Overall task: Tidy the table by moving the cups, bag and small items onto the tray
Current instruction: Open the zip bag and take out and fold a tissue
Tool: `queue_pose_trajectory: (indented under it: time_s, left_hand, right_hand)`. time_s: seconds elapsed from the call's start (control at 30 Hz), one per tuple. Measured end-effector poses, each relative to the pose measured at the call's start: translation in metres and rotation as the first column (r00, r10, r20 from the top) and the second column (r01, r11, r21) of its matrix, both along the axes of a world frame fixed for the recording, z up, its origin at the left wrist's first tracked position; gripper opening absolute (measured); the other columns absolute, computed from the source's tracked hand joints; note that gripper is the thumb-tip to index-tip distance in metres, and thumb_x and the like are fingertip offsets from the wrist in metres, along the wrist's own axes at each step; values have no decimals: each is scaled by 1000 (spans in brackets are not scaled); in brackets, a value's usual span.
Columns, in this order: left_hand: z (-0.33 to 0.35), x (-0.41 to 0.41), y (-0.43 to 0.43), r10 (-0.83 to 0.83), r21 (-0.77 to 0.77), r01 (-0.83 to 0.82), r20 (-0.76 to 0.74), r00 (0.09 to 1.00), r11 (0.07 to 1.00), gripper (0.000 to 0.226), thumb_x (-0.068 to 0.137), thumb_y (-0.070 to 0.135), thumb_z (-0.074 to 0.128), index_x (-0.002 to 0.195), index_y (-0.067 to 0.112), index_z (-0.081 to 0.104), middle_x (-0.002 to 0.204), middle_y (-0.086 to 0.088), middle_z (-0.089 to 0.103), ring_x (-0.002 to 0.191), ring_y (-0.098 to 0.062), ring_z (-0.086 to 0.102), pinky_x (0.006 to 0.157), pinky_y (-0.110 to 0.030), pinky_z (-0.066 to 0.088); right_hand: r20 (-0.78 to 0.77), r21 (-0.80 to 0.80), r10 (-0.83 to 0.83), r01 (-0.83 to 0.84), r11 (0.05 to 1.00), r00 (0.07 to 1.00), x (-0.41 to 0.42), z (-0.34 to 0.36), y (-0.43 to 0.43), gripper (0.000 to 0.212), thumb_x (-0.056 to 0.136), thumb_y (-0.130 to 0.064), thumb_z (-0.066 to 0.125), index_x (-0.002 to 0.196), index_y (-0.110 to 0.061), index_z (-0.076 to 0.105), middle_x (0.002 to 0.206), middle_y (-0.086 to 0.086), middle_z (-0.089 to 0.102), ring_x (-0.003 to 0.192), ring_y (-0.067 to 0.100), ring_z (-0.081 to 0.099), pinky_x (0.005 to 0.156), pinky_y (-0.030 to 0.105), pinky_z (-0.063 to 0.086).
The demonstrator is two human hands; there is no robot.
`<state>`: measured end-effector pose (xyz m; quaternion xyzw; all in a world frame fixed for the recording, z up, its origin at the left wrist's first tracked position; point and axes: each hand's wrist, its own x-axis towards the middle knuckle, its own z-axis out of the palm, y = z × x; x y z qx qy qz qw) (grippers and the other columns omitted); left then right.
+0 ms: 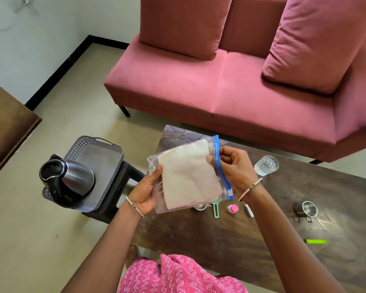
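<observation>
A clear zip bag (pixel 186 176) with a blue seal strip and white folded sheets inside is held up above the dark wooden table (pixel 230 240). My left hand (pixel 145 193) grips its lower left edge and my right hand (pixel 234 163) pinches the blue strip at the top. On the table lie a clear glass cup (pixel 266 165), a steel cup (pixel 306 210), a small pink-capped bottle (pixel 232 208), a mint green tool (pixel 216 209), a small white tube (pixel 249 210) and a bright green item (pixel 316 241). The grey tray (pixel 114 153) sits on a stool to the left.
A steel kettle (pixel 68 176) with a black handle stands on the tray's near half. A dark woven stool (pixel 125 176) carries the tray. A pink sofa (pixel 241 85) stands behind the table. A brown table edge (pixel 6 127) is at far left.
</observation>
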<state>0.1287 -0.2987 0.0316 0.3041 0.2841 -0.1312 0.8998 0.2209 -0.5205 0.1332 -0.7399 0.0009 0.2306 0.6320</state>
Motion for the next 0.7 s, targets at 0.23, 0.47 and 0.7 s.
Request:
queue_pose_trajectory:
  time_s: [0.23,0.47,0.7]
  left_hand:
    - [-7,0,1,9,24,-9,-11,1000,1000,51,90,29,66,138,17,52,141,-17,53,131,-35,50,108,-61,36]
    - [-6,-4,3,-10,-17,10,3,1000,1000,57,88,31,68,140,18,49,143,-15,52,134,-34,47,111,-60,33]
    - [-6,-7,2,-3,16,3,-5,1000,1000,55,87,21,69,138,14,51,134,-16,59,125,-32,56,103,-56,45]
  right_hand:
    - [155,-218,-17,51,975,988,-2,0,2,33,68,-28,89,92,-11,75,85,4,77,77,20,74,70,25,62]
    - [268,-285,3,76,956,963,2,-3,6,23,65,-21,93,82,-12,80,73,1,76,56,0,64,59,16,53]
    - [53,-134,-40,47,990,998,-2,-2,1,17,76,-18,84,92,-11,80,85,4,79,82,23,76,71,30,62]
